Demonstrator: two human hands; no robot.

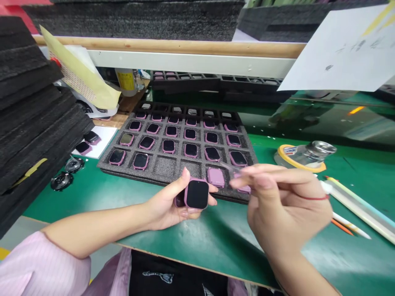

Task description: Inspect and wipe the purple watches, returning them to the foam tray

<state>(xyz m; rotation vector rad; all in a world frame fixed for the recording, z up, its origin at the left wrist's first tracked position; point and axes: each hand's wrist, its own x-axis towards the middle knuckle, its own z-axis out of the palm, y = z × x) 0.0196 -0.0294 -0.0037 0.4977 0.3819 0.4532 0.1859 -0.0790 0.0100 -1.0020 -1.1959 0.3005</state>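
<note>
My left hand is closed round a pink smartwatch body with a black screen, held just in front of a black foam tray. The tray holds several pink watch bodies in square pockets, most screen up, two in the front row face down. My right hand is blurred by motion beside the watch. Its fingers pinch a thin clear strip or film that sticks out toward the tray.
Black foam sheets are stacked at the left. Two watch bodies lie on white paper and two round black parts on the green mat. A glass bottle on yellow tape and pencils lie at right. More trays stand behind.
</note>
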